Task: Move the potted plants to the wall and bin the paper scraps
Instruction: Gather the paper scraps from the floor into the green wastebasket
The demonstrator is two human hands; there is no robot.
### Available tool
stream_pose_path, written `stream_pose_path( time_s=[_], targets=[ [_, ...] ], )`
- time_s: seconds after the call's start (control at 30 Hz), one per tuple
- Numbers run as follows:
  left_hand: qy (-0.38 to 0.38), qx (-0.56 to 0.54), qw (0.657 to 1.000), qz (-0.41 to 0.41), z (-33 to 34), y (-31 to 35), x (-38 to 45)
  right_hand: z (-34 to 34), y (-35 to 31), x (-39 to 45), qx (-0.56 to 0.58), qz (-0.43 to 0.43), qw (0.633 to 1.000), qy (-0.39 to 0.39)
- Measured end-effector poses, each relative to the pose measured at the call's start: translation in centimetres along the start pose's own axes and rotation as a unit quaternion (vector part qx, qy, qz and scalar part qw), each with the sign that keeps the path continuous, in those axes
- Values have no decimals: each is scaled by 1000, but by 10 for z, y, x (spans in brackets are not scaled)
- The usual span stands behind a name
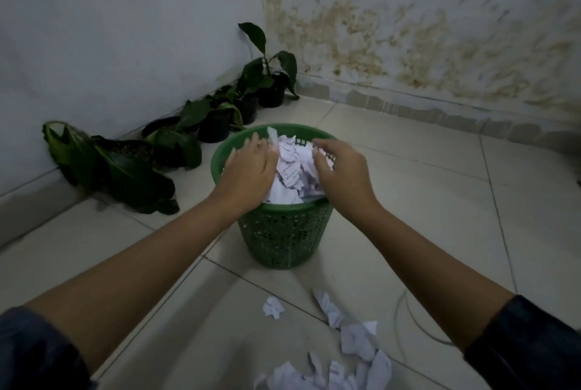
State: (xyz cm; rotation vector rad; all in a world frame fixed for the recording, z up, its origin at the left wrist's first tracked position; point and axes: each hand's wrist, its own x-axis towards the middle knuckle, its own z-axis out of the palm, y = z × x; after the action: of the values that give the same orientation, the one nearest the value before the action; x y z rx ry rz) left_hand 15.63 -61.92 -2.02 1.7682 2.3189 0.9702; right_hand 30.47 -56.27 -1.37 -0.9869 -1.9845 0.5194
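A green mesh bin (284,234) stands on the tiled floor, heaped with white paper scraps (294,169). Over its mouth, my left hand (248,169) and my right hand (341,174) press on either side of the paper heap, fingers curled around the scraps. More white scraps (345,358) lie loose on the floor near me, below the bin. Several potted plants (217,112) in black pots stand in a row along the left wall, running into the corner; the nearest one (107,163) droops with large dark leaves.
The right wall (424,43) is stained yellow-brown above a grey skirting. A thin pale cable (418,323) curls on the tiles at the right. Bare tile floor (424,201) spreads to the right of the bin.
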Motion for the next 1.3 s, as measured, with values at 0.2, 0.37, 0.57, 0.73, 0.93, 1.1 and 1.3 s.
stream_pose_path(
  time_s=[0.2,0.37,0.57,0.73,0.93,1.1,1.3],
  targets=[
    [-96,-185,940,269,14,16,-103,-16,27,-89,107,-27,994,7],
    [-227,-115,946,203,95,-26,-135,9,97,-144,44,42,976,-209],
    [-261,61,963,-18,161,-66,-171,15,154,-183,-140,12,874,-464],
    [-331,-248,910,33,145,-41,-209,-5,143,-226,-6,2,892,-452],
    [-283,6,907,312,124,-55,-257,-46,156,-286,-114,-127,900,-401],
    [-290,75,931,210,151,-42,-266,-15,155,-294,-153,-77,918,-356],
    [-260,-26,962,74,156,-55,-215,4,143,-245,-29,40,971,-236]
  ],
)
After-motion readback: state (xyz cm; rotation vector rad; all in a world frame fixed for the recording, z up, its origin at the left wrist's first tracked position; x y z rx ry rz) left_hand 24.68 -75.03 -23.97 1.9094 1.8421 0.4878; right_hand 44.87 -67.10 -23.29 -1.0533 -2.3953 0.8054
